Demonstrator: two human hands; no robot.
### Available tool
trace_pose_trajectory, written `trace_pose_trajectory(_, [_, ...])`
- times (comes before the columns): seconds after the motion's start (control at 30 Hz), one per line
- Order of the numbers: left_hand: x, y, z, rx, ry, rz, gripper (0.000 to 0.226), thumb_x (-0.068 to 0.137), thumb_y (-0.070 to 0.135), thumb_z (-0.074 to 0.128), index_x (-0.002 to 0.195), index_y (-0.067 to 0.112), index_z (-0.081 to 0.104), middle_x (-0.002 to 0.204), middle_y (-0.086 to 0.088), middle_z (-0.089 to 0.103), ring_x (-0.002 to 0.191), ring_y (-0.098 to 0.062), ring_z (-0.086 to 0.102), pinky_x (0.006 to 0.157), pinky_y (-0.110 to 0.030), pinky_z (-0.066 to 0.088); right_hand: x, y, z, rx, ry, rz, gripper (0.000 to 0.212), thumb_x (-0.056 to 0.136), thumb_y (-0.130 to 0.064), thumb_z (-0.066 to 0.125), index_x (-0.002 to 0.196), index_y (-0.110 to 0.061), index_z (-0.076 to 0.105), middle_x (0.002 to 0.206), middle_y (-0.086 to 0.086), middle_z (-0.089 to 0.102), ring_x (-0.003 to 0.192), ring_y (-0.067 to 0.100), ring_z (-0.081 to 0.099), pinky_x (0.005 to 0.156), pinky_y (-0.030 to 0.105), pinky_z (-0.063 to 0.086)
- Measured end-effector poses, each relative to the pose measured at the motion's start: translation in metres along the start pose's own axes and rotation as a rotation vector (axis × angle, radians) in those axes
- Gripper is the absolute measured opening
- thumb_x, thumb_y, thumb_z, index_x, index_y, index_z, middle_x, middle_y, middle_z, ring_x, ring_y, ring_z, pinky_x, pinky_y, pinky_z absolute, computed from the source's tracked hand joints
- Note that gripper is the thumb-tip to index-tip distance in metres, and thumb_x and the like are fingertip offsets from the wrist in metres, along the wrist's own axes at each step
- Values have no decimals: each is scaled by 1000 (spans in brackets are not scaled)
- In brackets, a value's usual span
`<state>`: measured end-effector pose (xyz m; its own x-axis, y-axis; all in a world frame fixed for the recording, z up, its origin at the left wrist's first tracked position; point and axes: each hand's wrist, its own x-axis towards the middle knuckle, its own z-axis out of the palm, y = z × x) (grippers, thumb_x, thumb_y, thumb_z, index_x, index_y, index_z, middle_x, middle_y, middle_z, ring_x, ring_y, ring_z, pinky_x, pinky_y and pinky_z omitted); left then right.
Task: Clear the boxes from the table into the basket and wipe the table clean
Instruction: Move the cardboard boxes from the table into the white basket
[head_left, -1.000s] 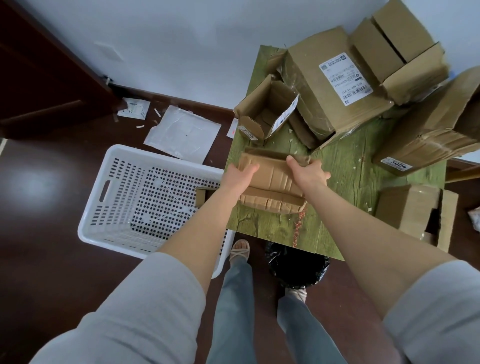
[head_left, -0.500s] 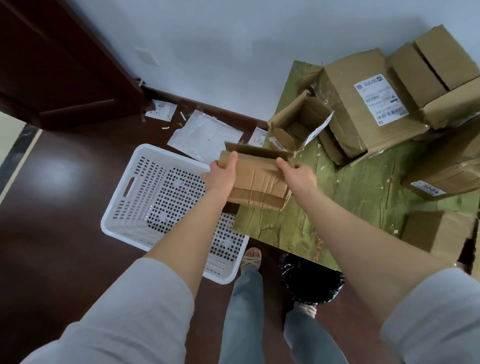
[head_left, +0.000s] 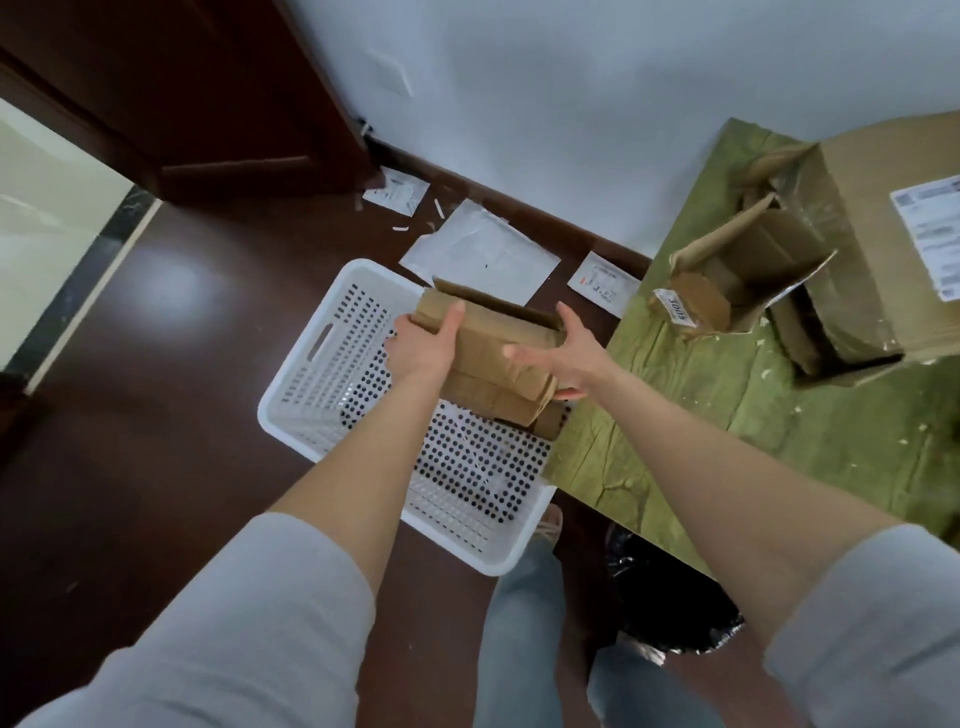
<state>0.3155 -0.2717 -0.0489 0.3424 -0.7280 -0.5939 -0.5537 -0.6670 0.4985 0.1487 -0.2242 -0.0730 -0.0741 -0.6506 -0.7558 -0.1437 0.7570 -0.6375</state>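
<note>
I hold a flattened brown cardboard box (head_left: 493, 358) above the white perforated basket (head_left: 332, 395), which stands on the dark floor left of the table. My left hand (head_left: 423, 345) grips the box's left end and my right hand (head_left: 563, 353) grips its right end. The green table (head_left: 727, 405) lies to the right. On it sit a small open cardboard box (head_left: 737, 275) with a white label and a large cardboard box (head_left: 893, 234) with a shipping label. Bits of paper litter the tabletop.
White papers (head_left: 480, 254) and scraps lie on the floor beyond the basket, near the white wall. A dark wooden door (head_left: 171, 104) stands at upper left. A black bin bag (head_left: 670, 603) sits under the table's near edge beside my legs.
Both hands have carried the flattened box left, off the table and over the basket. My view has swung left, so most of the boxes on the table have left the frame.
</note>
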Motion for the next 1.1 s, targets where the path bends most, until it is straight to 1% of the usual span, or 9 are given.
trace_pose_trajectory(0.17, [27,-20,-13,-28,83,-9,94,67,80,48,136,17,36,135,-6,50,125,-31,47,102,-53,40,27,0,31,-91,-64,45,102,64,-35,86,145,-26,25,136,3,41,111,22,51,59,28,55])
trace_pose_trajectory(0.33, [51,-46,-15,95,74,-10,83,76,72,49,144,30,28,145,-8,31,132,-31,37,106,-53,36,52,16,57,-78,-133,110,78,67,-37,84,129,-18,41,103,1,56,74,12,53,49,23,42])
trace_pose_trajectory(0.53, [75,-76,0,141,84,-70,77,84,57,54,148,27,22,148,-10,23,135,-31,32,105,-46,36,84,34,85,-11,-124,191,82,66,-38,82,133,-20,38,128,5,50,108,24,54,91,40,51])
trace_pose_trajectory(0.63, [84,-93,11,74,57,-196,80,85,39,58,150,19,16,152,-15,18,134,-35,34,105,-46,39,98,42,99,26,-19,247,93,52,-48,83,130,-22,40,130,9,49,108,29,55,88,47,53])
trace_pose_trajectory(0.7, [89,-102,20,-13,-59,-310,77,87,34,57,148,10,17,149,-17,27,129,-35,39,100,-44,41,112,50,108,-10,57,287,105,44,-54,83,135,-24,38,135,11,43,110,32,54,89,49,53])
trace_pose_trajectory(0.8, [91,-114,36,-151,-269,-383,58,91,32,56,140,8,35,130,-7,47,116,-27,47,94,-39,42,127,60,116,-60,119,312,104,54,-52,84,140,-21,34,142,15,35,117,35,50,91,49,51])
trace_pose_trajectory(0.87, [95,-121,47,-192,-328,-393,50,92,32,55,136,14,41,131,-6,51,115,-25,50,93,-41,45,137,63,120,-84,121,299,97,62,-50,82,140,-18,34,142,15,36,118,34,50,93,45,50])
trace_pose_trajectory(1.0, [103,-126,58,-191,-326,-279,51,91,25,56,138,17,40,127,-4,53,99,-17,53,76,-28,47,157,61,119,-80,103,240,90,76,-42,74,146,-10,27,146,14,40,129,32,44,104,43,42])
trace_pose_trajectory(1.1, [100,-121,58,-141,-321,-275,60,91,25,57,143,10,32,127,-9,48,99,-19,49,87,-31,45,159,57,110,-47,100,239,84,85,-35,67,147,-5,19,146,16,38,132,33,41,104,41,41])
